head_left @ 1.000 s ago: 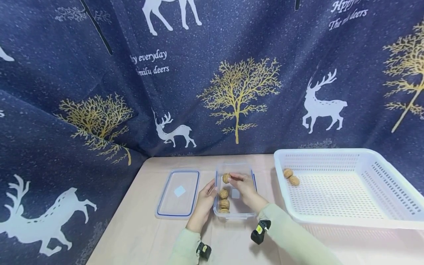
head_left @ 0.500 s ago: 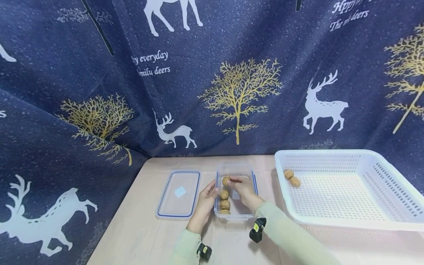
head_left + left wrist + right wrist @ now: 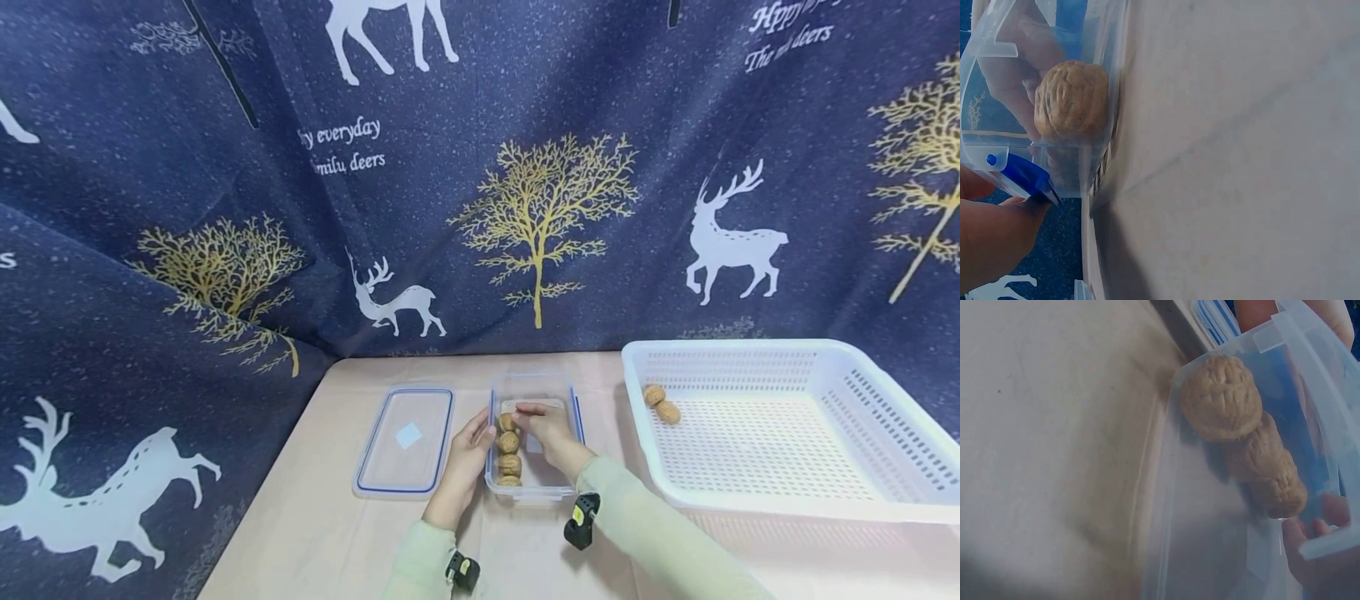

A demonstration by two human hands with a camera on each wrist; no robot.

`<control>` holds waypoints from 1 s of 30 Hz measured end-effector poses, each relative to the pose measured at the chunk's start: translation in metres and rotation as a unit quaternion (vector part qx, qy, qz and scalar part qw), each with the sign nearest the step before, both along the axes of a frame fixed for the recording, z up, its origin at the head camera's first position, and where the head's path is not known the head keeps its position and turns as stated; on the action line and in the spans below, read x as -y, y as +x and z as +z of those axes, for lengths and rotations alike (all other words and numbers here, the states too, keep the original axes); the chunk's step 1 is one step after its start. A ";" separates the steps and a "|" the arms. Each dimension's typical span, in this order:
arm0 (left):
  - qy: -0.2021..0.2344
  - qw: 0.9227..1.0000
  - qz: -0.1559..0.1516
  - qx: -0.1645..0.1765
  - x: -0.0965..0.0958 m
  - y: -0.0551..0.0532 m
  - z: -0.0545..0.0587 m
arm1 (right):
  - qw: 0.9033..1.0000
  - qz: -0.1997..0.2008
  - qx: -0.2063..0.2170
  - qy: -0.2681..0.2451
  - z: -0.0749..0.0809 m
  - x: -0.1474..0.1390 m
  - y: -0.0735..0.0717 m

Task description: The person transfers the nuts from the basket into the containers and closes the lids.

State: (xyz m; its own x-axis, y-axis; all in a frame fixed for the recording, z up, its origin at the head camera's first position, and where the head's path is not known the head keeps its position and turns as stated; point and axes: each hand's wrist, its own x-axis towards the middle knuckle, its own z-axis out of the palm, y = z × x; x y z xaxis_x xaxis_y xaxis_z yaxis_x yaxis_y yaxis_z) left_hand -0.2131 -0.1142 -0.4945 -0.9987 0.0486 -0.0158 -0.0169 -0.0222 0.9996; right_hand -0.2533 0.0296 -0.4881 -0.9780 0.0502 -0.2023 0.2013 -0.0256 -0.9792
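A clear plastic food box [image 3: 543,487] with blue sealing edges and open top stands on the table. Along its left wall lies a row of several walnuts [image 3: 509,464]. My right hand [image 3: 551,433] reaches inside, thumb and forefinger pinching the farthest walnut [image 3: 507,422] low at the end of the row. In the right wrist view, those fingertips [image 3: 1297,534] are against the row's far end. My left hand [image 3: 467,454] grips the box's left side from outside. The left wrist view has its thumb [image 3: 1007,228] against the blue latch [image 3: 1025,178].
The box's lid [image 3: 405,437], clear with a blue seal, lies flat to the left. At the right stands a large white perforated basket [image 3: 757,500] with two walnuts [image 3: 662,403] near its left wall. A dark blue deer-print cloth [image 3: 450,208] hangs behind the table.
My right hand has lowered its walnut toward the near side, and it now sits against the others in the row. The left hand stays on the box.
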 end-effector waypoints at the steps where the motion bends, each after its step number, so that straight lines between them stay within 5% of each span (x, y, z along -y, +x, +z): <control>1: -0.004 1.000 0.000 -0.001 0.000 0.000 0.000 | 1.000 0.003 0.001 -0.001 0.000 0.000 0.000; 18: -0.008 1.000 -0.002 0.000 0.001 -0.001 0.000 | 0.999 0.029 0.044 -0.015 0.023 -0.012 -0.009; 30: -0.005 1.000 0.002 -0.003 0.000 -0.001 -0.002 | 0.999 0.025 -0.017 -0.030 0.048 -0.016 -0.017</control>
State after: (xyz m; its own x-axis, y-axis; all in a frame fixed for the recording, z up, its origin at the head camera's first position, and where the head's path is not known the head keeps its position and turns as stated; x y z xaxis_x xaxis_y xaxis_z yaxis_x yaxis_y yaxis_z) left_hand -0.2140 -0.1144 -0.4961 -0.9990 0.0444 -0.0101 -0.0107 -0.0129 0.9999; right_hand -0.2700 0.0457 -0.4403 -0.9855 -0.0095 -0.1696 0.1699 -0.0754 -0.9826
